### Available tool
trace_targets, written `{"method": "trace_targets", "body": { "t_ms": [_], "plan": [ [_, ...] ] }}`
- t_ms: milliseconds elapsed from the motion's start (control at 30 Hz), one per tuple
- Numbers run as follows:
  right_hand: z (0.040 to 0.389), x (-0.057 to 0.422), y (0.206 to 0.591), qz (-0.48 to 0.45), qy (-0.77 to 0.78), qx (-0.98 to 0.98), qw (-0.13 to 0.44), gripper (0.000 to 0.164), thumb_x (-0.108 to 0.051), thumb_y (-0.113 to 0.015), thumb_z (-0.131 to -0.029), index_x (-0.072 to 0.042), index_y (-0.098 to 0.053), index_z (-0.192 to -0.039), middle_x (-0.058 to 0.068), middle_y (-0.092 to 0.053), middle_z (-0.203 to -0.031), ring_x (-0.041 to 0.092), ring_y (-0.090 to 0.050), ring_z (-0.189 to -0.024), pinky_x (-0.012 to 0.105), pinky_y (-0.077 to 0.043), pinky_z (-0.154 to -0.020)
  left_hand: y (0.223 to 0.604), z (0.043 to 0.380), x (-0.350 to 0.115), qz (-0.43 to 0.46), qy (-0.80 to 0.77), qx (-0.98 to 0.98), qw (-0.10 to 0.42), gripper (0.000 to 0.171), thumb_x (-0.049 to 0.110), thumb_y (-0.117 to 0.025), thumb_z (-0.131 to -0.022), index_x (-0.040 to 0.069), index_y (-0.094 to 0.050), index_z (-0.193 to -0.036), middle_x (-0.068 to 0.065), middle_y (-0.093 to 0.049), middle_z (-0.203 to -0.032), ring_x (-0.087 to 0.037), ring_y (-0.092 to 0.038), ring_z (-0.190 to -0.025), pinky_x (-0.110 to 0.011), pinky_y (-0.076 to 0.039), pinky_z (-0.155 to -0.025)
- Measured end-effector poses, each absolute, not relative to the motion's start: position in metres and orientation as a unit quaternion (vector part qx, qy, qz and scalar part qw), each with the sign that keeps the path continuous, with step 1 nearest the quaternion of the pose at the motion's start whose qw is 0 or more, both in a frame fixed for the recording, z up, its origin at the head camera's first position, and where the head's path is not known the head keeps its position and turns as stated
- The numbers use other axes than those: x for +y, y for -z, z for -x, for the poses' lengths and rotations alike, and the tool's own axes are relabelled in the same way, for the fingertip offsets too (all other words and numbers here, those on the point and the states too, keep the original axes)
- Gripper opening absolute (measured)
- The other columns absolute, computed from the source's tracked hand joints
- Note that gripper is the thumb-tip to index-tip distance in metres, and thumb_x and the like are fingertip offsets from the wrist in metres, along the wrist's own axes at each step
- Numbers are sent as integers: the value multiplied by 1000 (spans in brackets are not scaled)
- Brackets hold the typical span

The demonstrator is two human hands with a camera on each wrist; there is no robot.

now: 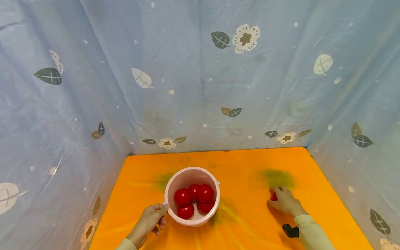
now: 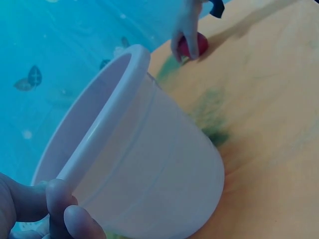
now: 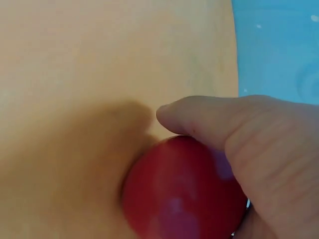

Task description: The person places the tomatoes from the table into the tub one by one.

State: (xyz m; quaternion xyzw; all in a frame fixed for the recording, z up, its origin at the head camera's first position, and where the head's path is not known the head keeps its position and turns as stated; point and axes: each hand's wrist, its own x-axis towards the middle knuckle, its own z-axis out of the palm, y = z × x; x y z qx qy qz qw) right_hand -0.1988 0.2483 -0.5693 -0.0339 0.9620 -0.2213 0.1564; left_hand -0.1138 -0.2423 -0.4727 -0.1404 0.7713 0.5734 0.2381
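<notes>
A pale pink bucket (image 1: 174, 178) stands on the table, with several glossy red balls (image 1: 182, 197) inside it. At its near left side, my left hand (image 1: 149, 222) pinches the rim between thumb and fingers. The left wrist view has these fingertips (image 2: 59, 194) right at the lip of the bucket (image 2: 159, 169). Well to the right, my right hand (image 1: 286, 202) grips another red ball (image 1: 274, 197) low at the tabletop, mostly covered by the fingers. Up close in the right wrist view, the thumb (image 3: 199, 117) lies along the top of that ball (image 3: 179, 194).
An orange cloth (image 1: 240, 170) with dark green smudges (image 1: 279, 177) covers the table. Pale blue curtains (image 1: 187, 69) printed with leaves and flowers rise along the back and both sides. A black strap piece (image 1: 290, 230) sits at the right wrist.
</notes>
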Motion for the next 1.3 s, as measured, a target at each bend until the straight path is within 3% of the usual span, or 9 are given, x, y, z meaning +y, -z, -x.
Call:
{"method": "trace_targets", "body": {
  "t_ms": [133, 367, 467, 633, 933, 1300],
  "plan": [
    [197, 250, 569, 29, 223, 962, 152, 58, -32, -71, -83, -4, -49, -128, 32, -43, -125, 43, -46, -103, 45, -51, -64, 473, 113, -242, 147, -574, 771, 234, 41, 46, -51, -97, 6, -58, -88, 2, -52, -63, -9, -45, -52, -20, -42, -46],
    [198, 248, 564, 25, 225, 963, 147, 43, -28, -73, -80, -7, -55, -113, 18, -52, -104, 29, -50, -87, 37, -48, -62, 474, 113, -241, 143, -579, 766, 239, 40, 46, -51, -97, 8, -57, -85, 3, -52, -62, -9, -45, -52, -20, -42, -46],
    [208, 241, 553, 47, 233, 962, 137, 47, -26, -73, -81, -2, -53, -116, 16, -54, -101, 26, -52, -85, 37, -49, -65, 474, 113, -241, 144, -579, 766, 238, 40, 45, -51, -97, 8, -57, -86, 3, -52, -62, -10, -46, -53, -20, -42, -46],
    [235, 222, 515, 98, 240, 961, 95, 51, -21, -73, -82, 4, -50, -121, 21, -56, -103, 26, -56, -85, 37, -53, -70, 473, 113, -241, 147, -581, 763, 241, 40, 46, -50, -97, 8, -56, -86, 3, -52, -63, -9, -45, -52, -20, -42, -47],
    [275, 170, 425, 157, 231, 958, 59, 52, -31, -70, -85, -5, -49, -124, 18, -53, -113, 27, -53, -91, 34, -53, -73, 472, 111, -243, 135, -586, 762, 241, 40, 47, -50, -97, 10, -56, -82, 4, -52, -62, -8, -46, -53, -19, -43, -47],
    [296, 100, 354, 236, 206, 949, 30, 54, -36, -72, -83, -11, -52, -127, 11, -54, -117, 25, -54, -99, 32, -55, -76, 473, 112, -241, 146, -583, 765, 231, 39, 44, -50, -97, 9, -57, -84, 2, -53, -62, -9, -45, -52, -19, -41, -46]
  ]
}}
